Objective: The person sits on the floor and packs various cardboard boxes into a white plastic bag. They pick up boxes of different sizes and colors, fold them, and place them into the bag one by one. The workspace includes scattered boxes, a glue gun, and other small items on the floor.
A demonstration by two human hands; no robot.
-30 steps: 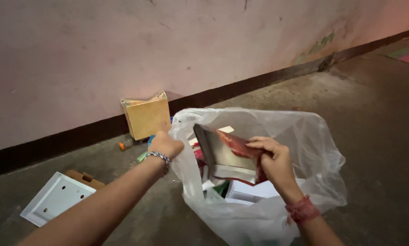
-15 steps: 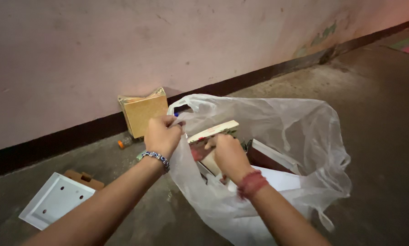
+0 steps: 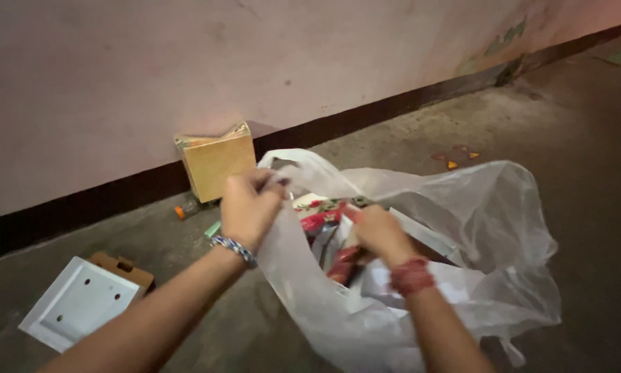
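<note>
Left hand (image 3: 249, 206): my fingers closed on the plastic bag (image 3: 490, 228) rim.
Right hand (image 3: 379, 231): inside bag, closed on red wrapper (image 3: 343, 262).

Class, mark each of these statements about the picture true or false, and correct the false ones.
1. The left hand grips the rim of a clear plastic bag. True.
2. The right hand is outside the bag, flat on the floor. False: it reaches into the bag, among red packaging.
3. A yellow-brown box leans against the wall. True.
4. The white panel with holes lies inside the bag. False: it lies on the floor, left of the bag.
</note>
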